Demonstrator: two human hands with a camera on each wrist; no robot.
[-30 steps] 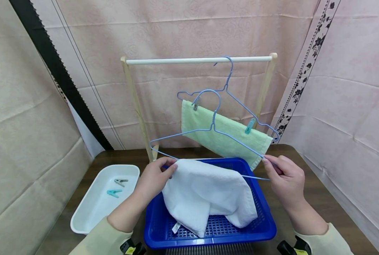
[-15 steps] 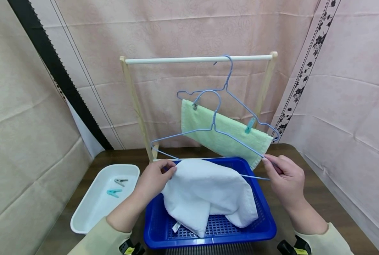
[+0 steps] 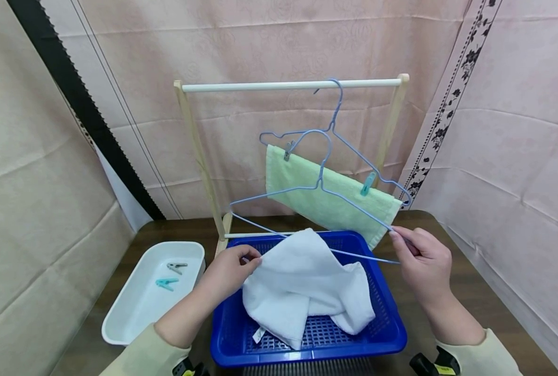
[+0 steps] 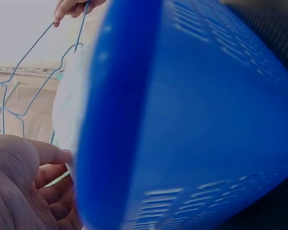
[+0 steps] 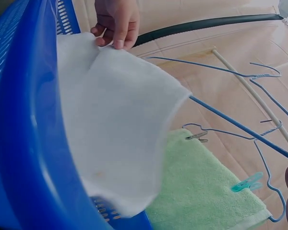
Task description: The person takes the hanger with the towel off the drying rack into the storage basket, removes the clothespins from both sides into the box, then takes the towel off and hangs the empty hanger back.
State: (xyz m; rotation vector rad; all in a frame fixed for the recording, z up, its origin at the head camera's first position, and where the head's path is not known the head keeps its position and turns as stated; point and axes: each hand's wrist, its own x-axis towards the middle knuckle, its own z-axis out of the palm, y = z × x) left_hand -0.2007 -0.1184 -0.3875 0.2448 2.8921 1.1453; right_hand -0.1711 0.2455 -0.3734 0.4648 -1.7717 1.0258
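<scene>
My left hand (image 3: 229,271) pinches the left edge of a white towel (image 3: 302,287), thumb against fingers, as the right wrist view also shows. The towel hangs across the bottom bar of a blue wire hanger (image 3: 279,191), and its lower part, with a small tag, droops into the blue basket (image 3: 307,359). My right hand (image 3: 424,263) pinches that hanger by its right corner. Behind it, a second blue hanger (image 3: 354,151) hangs from the rack, with a green towel (image 5: 197,182) clipped on by a grey clothespin (image 5: 197,137) and a teal clothespin (image 5: 247,182).
A wooden rack with a white rail (image 3: 260,86) stands at the back of the brown table (image 3: 452,292). On the left sits a white tray (image 3: 128,308) with a grey clothespin (image 3: 177,267) and a teal one. Pale cloth walls surround the table.
The held hanger has shifted slightly right with my right hand. My left hand has lowered a little; the towel's top now rises to a peak, and more of the bar shows on both sides.
</scene>
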